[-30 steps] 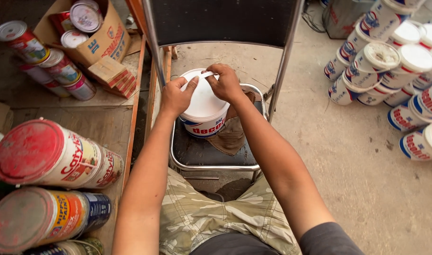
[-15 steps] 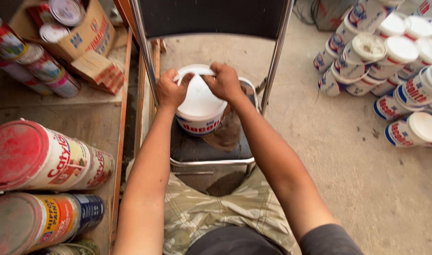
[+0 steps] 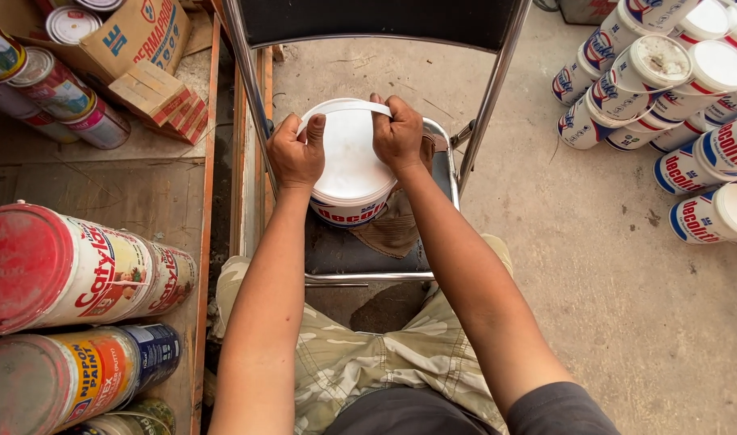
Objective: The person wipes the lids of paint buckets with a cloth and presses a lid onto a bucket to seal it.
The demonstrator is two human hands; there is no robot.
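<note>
Barely shifted, both hands — left (image 3: pixel 297 153), right (image 3: pixel 398 133) — grip the white plastic bucket's (image 3: pixel 348 173) handle (image 3: pixel 336 109); seating it needs steady pressure.

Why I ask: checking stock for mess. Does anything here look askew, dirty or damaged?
Yes. The white tubs on the floor lie tumbled on their sides, one lid smeared grey. The tub under both hands, left hand and right hand, looks intact.

Single view, head-worn camera. It looks steeply down and forward from above the seated person's lap, close over both forearms. Centre of frame: metal chair (image 3: pixel 481 105) with a white tub (image 3: pixel 348 157) on its seat. Shelves (image 3: pixel 102 173) at left edge, concrete floor (image 3: pixel 626 282) at right.
</note>
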